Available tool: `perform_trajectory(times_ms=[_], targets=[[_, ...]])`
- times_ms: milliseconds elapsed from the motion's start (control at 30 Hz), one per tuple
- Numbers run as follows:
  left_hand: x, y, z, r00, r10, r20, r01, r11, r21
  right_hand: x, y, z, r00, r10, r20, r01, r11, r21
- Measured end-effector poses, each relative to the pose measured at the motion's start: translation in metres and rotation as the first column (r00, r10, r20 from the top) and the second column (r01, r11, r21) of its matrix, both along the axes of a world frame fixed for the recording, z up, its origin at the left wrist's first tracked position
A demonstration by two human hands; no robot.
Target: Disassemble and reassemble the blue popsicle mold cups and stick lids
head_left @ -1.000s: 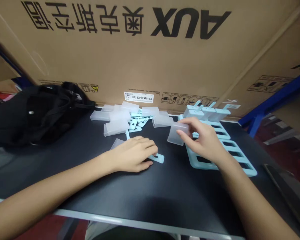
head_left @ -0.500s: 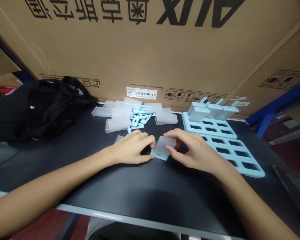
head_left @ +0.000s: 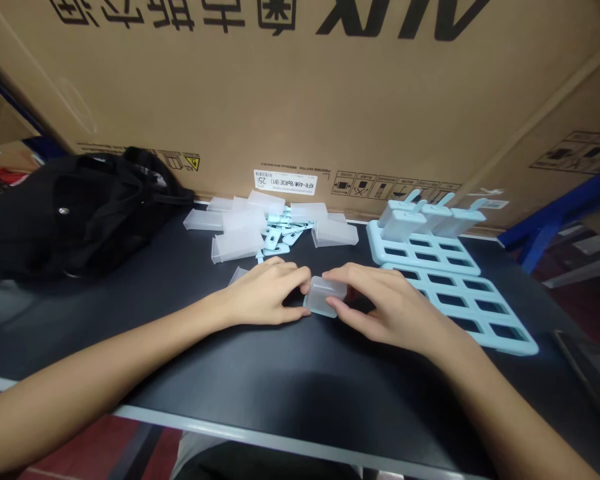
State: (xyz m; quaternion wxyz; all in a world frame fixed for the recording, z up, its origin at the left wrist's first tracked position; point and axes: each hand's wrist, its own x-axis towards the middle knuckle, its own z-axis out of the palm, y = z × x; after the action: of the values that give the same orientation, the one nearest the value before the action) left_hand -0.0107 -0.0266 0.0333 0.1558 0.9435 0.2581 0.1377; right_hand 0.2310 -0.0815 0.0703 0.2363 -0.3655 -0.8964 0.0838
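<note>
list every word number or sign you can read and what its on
"KFR-46W/BpR3E(B1)": white label, upside down
"25": same label
Yellow warning triangle: cardboard box, print beside it too small
Large black lettering: box, cut off at top
Right-hand white label: blurred
Fine print: too small

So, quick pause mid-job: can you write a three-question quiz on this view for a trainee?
1. True or false: the right hand grips a small frosted plastic box.
2. How many frosted boxes with light-blue handles stand in the farther light-blue slotted plastic tray?
A) two
B) four
C) six
3. Fill in: the black fabric bag lies on the ____ side of the black tabletop.
Key: 1 true; 2 B; 3 left
</note>
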Motion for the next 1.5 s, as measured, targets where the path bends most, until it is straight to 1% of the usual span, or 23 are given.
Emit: perform_trajectory(times_ms=[200, 367, 467, 600, 733, 800, 867, 933, 1000, 1033, 1067, 1100, 1133, 1200, 1267, 1367, 1500], targets=[[0.000, 0.000, -0.001, 1.000, -0.001, 0.022, 0.001, 1.000, 0.009, -0.001, 0.001, 0.001, 0.999, -0.020, 0.039, 0.021, 1.000, -0.023], [0.000, 0.000, 0.000, 1.000, -0.001, 0.010, 0.001, 1.000, 0.007, 0.000, 0.000, 0.002, 0.996, -0.063, 0.065, 0.072, 0.988, -0.137], [0.000, 0.000, 0.001, 1.000, 0.006, 0.005, -0.006, 1.000, 0.010, 0.000, 0.000, 0.003, 0.993, -0.063, 0.099, 0.080, 0.980, -0.183], [0.001, 0.001, 0.000, 1.000, 0.015, -0.013, -0.014, 0.999, 0.033, -0.002, 0.001, 0.005, 0.988, -0.053, 0.146, 0.078, 0.982, -0.171], [0.004, 0.000, 0.001, 0.998, 0.026, -0.062, -0.022, 0.997, 0.067, -0.004, 0.001, 0.006, 0.988, -0.058, 0.147, 0.085, 0.979, -0.185], [0.003, 0.003, 0.009, 0.994, 0.004, -0.114, 0.003, 0.998, 0.066, -0.005, 0.001, 0.006, 0.988, -0.060, 0.141, 0.088, 0.977, -0.195], [0.000, 0.010, 0.022, 0.981, -0.037, -0.190, 0.045, 0.998, 0.035, -0.005, 0.001, 0.007, 0.989, -0.064, 0.134, 0.090, 0.975, -0.201], [-0.002, 0.023, 0.039, 0.962, -0.073, -0.265, 0.069, 0.997, -0.023, -0.005, 0.001, 0.007, 0.990, -0.072, 0.119, 0.095, 0.976, -0.197], [0.000, 0.041, 0.054, 0.951, -0.067, -0.301, 0.050, 0.997, -0.064, -0.004, 0.002, 0.006, 0.992, -0.081, 0.097, 0.098, 0.978, -0.185], [0.002, 0.051, 0.059, 0.953, -0.027, -0.302, 0.016, 0.999, -0.038, -0.004, 0.002, 0.006, 0.993, -0.084, 0.087, 0.098, 0.979, -0.180], [0.006, 0.060, 0.063, 0.951, 0.044, -0.305, -0.037, 0.999, 0.027, -0.003, 0.002, 0.005, 0.993, -0.084, 0.080, 0.097, 0.979, -0.177], [0.011, 0.069, 0.064, 0.941, 0.135, -0.311, -0.102, 0.987, 0.121, -0.003, 0.002, 0.005, 0.994, -0.083, 0.074, 0.095, 0.980, -0.175], [0.016, 0.076, 0.063, 0.921, 0.223, -0.320, -0.158, 0.964, 0.216, -0.002, 0.002, 0.005, 0.994, -0.082, 0.071, 0.093, 0.980, -0.175], [0.026, 0.085, 0.057, 0.875, 0.337, -0.348, -0.219, 0.915, 0.338, -0.001, 0.002, 0.006, 0.994, -0.082, 0.068, 0.092, 0.980, -0.176], [0.032, 0.090, 0.049, 0.849, 0.375, -0.372, -0.235, 0.899, 0.371, -0.001, 0.001, 0.007, 0.994, -0.084, 0.076, 0.096, 0.978, -0.184], [0.036, 0.091, 0.039, 0.838, 0.387, -0.384, -0.241, 0.895, 0.376, -0.001, -0.001, 0.009, 0.990, -0.090, 0.111, 0.111, 0.972, -0.205], [0.036, 0.093, 0.035, 0.830, 0.391, -0.399, -0.241, 0.895, 0.376, -0.001, -0.002, 0.010, 0.983, -0.097, 0.159, 0.130, 0.968, -0.216]])
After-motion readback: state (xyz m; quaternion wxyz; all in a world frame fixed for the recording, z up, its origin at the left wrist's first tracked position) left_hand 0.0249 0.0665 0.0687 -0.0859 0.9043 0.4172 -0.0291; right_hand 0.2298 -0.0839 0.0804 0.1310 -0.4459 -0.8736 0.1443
